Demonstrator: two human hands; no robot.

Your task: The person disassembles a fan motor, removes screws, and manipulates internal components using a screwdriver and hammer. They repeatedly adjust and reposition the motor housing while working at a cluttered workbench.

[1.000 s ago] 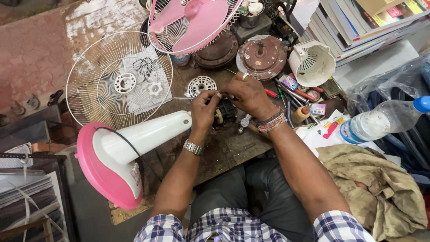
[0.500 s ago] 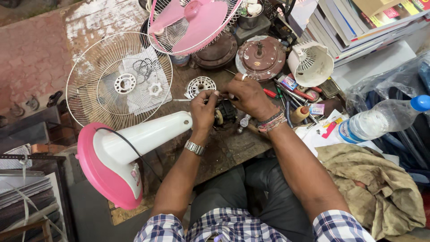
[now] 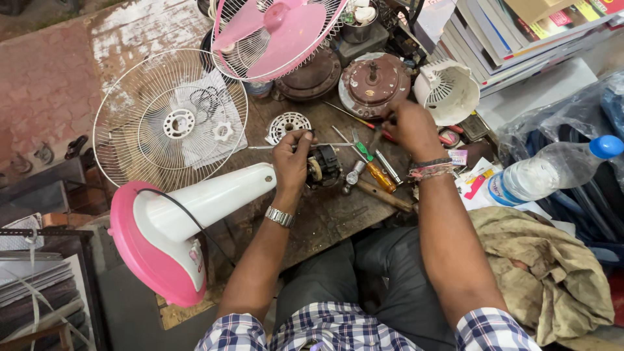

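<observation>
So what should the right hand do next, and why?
Probably lift the tool it grips from the pile and bring it to the fan motor. The left hand steadies that motor, while the right hand sits apart among the tools.

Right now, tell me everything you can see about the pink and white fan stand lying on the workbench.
The fan stand lies on its side on the wooden workbench. Its round pink base, white on top, hangs past the bench's near-left edge; a glossy white plastic neck tapers toward the left hand, which grips its upper end by the dark motor. A black cord crosses the base.
</observation>
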